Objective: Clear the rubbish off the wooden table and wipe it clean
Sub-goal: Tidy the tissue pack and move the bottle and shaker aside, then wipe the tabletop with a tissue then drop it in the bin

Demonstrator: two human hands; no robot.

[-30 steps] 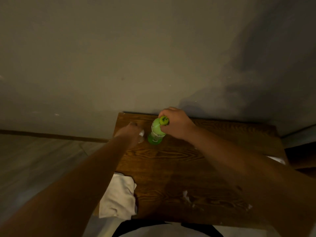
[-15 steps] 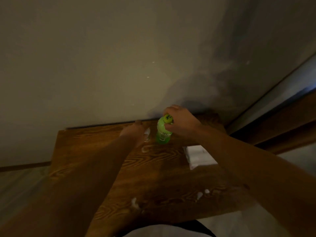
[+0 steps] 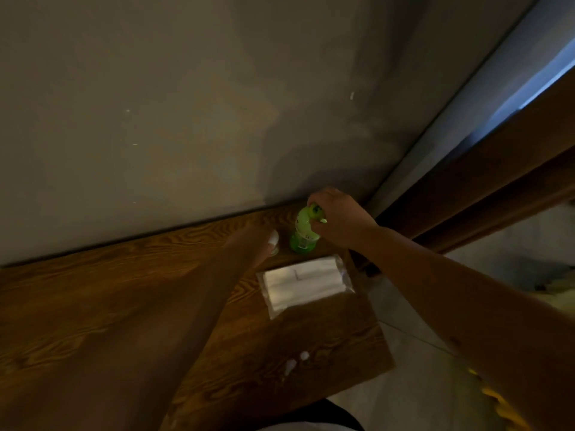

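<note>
Your right hand (image 3: 339,217) is closed around the neck and cap of a green plastic bottle (image 3: 303,233), which stands upright at the far right corner of the wooden desk (image 3: 93,293), close to the wall (image 3: 186,104). Your left hand (image 3: 259,241) reaches in just left of the bottle and pinches something small and white (image 3: 273,237); it is too dim to tell what it is, or how firmly you hold it.

To lift the bottle cleanly, keep your grip high on the neck and raise it straight up, since the wall leaves little room behind it. Keep hold of the white bit in your left hand as you draw back, so nothing drops.

Just nearer to you than the bottle, and almost under your right forearm, lies a flat clear packet with white contents (image 3: 306,283). Nearer still, close to the front edge, sit a few small white scraps (image 3: 295,362), well apart from both hands. These look like the next things to gather. The surface has probably not been wiped yet; no cloth shows in this view.
</note>
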